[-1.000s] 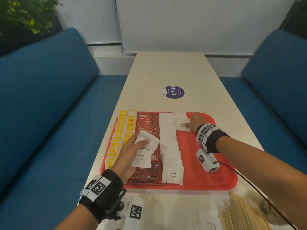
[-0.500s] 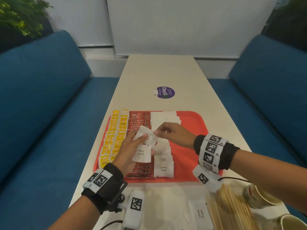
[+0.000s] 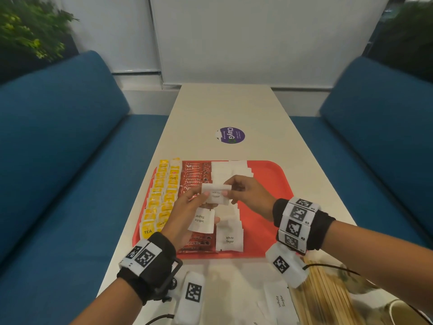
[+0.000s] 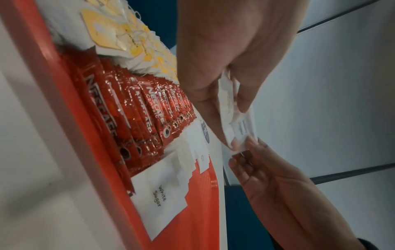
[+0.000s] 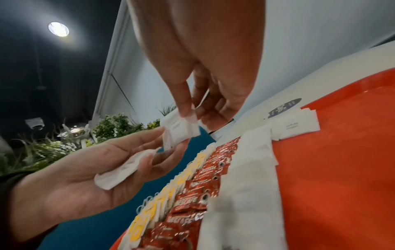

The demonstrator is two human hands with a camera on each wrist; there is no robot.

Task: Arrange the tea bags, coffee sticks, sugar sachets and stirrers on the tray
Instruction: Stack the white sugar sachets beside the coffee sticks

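Note:
A red tray [image 3: 276,174] holds yellow tea bags [image 3: 161,195] on its left, red coffee sticks [image 3: 194,174] beside them, then a column of white sugar sachets [image 3: 229,240]. Above the tray my left hand [image 3: 201,200] holds two sugar sachets. The lower sachet [image 3: 202,220] lies against its palm, also seen in the right wrist view [image 5: 119,170]. The upper sachet [image 3: 215,194] is pinched at its left end by my left fingertips and at its right end by my right hand [image 3: 230,190], thumb and fingers [image 5: 181,111] closed on it. Wooden stirrers [image 3: 325,294] lie on the table at the near right.
A loose sugar sachet [image 3: 280,301] lies on the table near the stirrers, and a paper cup [image 3: 403,313] stands at the bottom right. A purple sticker [image 3: 230,135] marks the table beyond the tray. Blue sofas [image 3: 58,148] flank the table. The tray's right half is bare.
My right hand left the sachet it laid at the tray's far end, came back to my left hand and pinched the upper sachet there. My left hand stayed over the tray.

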